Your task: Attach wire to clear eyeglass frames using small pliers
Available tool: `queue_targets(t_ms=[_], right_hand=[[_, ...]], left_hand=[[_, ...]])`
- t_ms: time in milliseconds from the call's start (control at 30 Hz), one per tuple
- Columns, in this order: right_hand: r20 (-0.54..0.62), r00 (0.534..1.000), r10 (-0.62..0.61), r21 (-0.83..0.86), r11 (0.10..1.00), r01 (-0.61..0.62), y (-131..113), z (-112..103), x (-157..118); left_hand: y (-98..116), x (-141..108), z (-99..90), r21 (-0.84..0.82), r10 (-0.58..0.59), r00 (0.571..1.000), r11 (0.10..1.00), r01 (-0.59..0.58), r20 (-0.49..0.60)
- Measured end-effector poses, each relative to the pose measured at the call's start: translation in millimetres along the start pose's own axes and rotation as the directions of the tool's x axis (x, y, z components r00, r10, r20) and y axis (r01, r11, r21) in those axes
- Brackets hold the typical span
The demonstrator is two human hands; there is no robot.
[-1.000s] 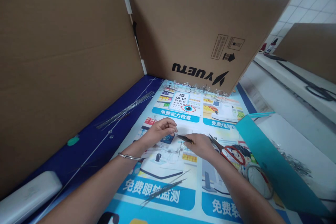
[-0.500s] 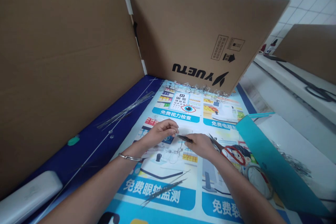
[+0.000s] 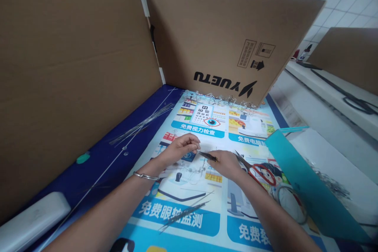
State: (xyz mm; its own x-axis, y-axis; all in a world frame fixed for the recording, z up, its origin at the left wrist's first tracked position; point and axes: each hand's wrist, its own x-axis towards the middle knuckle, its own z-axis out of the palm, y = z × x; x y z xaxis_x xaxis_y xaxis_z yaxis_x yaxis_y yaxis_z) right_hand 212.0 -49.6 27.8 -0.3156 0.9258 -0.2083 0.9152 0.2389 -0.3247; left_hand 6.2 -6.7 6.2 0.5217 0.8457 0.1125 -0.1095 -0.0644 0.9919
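Observation:
My right hand (image 3: 226, 163) is closed around a pair of small pliers (image 3: 208, 156), whose dark jaws point left. Just left of the jaw tips, the fingers of my left hand (image 3: 183, 147) are pinched together on something too small to make out. A thin wire strand with clear beads (image 3: 193, 170) hangs and lies below the two hands, over the printed sheet. Right of my right hand lie scissors with red handles (image 3: 261, 174), partly covered by my forearm. Loose cut wires (image 3: 186, 214) rest on the sheet nearer to me.
Cardboard panels (image 3: 230, 39) stand at the left and back. Small clear beaded pieces (image 3: 220, 100) line the back panel's foot. A wire bundle (image 3: 141, 124) lies at left. A teal-sided box (image 3: 313, 179) with metallic pieces stands right, beside a coiled ring (image 3: 291, 204).
Both hands stay in nearly the same place. My right hand and the pliers have shifted very slightly left; the grip looks the same.

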Motion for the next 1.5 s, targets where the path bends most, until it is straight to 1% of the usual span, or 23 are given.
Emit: queue_targets(t_ms=[267,467,700,933,1133,1333,1433,1500], right_hand=[[-0.005,1.000,-0.001,-0.007,1.000,0.001,1.7,2.1,0.7],[-0.012,1.000,0.016,-0.002,1.000,-0.016,2.0,3.8,1.6],[-0.022,1.000,0.002,-0.021,1.000,-0.003,1.5,2.9,1.2],[-0.015,0.999,0.029,-0.030,0.999,-0.029,-1.0,3.3,1.2],[-0.043,0.999,0.002,-0.008,1.000,-0.002,2.0,5.6,1.5],[-0.058,0.998,0.003,-0.019,1.000,-0.004,2.8,7.6,1.8],[-0.066,0.998,-0.005,-0.006,1.000,0.004,2.6,8.6,2.1],[-0.083,0.996,-0.020,0.016,1.000,0.021,2.8,9.3,2.4]], left_hand=[[-5.7,1.2,-1.4,-0.039,-0.012,1.000,0.999,0.011,-0.017],[-4.7,1.1,-0.9,-0.036,-0.006,1.000,0.999,0.005,-0.018],[-3.6,0.9,-0.4,-0.041,-0.005,1.000,0.999,0.005,-0.017],[-1.5,0.4,-0.6,-0.033,-0.006,1.000,0.999,0.006,-0.012],[0.0,0.2,-0.2,-0.019,-0.003,1.000,1.000,0.003,-0.005],[1.4,0.4,-0.2,-0.018,-0.001,1.000,1.000,0.001,0.003],[-1.0,1.2,-0.9,-0.049,0.007,1.000,0.999,-0.007,0.000],[-4.2,1.8,-2.1,-0.102,0.013,1.000,0.995,-0.014,-0.018]])
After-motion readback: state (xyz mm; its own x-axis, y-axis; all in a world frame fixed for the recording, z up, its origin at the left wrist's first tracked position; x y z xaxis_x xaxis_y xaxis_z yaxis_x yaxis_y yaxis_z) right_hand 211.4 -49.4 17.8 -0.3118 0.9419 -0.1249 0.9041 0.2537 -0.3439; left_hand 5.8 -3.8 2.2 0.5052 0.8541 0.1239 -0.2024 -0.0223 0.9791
